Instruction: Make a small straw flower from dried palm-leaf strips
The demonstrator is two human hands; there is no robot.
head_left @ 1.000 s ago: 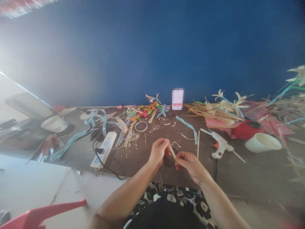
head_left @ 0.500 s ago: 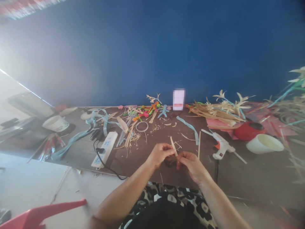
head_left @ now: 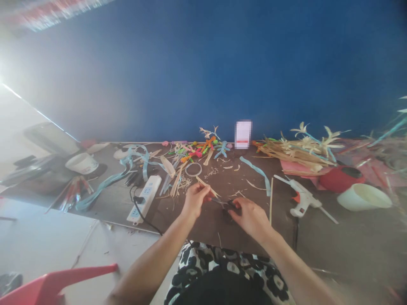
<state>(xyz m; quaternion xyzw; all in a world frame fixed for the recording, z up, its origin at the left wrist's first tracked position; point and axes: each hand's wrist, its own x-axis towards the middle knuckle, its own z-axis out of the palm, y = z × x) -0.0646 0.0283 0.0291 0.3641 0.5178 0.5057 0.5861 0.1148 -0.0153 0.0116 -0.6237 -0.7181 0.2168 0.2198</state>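
Between the thumb and fingers of my left hand (head_left: pixel 196 200) is a thin pale strip (head_left: pixel 203 183), its upper end pointing up and left. My right hand (head_left: pixel 249 214) is closed on the dark handles of small scissors (head_left: pixel 226 206), whose blades point left toward the strip's lower end. The two hands are apart, over the near middle of the brown table (head_left: pixel 203 224). Pale shavings (head_left: pixel 212 171) and a clear ring (head_left: pixel 193 170) lie beyond them.
A white power strip (head_left: pixel 144 200) with a black cable lies left. To the right are a glue gun (head_left: pixel 305 198), a white cup (head_left: pixel 364 197) and a red bowl (head_left: pixel 340 178). Colourful twisted pieces (head_left: pixel 199 151) and dried strips (head_left: pixel 282 154) line the back, before a blue wall.
My left hand has moved left with the strip. My right hand has let go of the strip and now holds the scissors. The view has shifted slightly.
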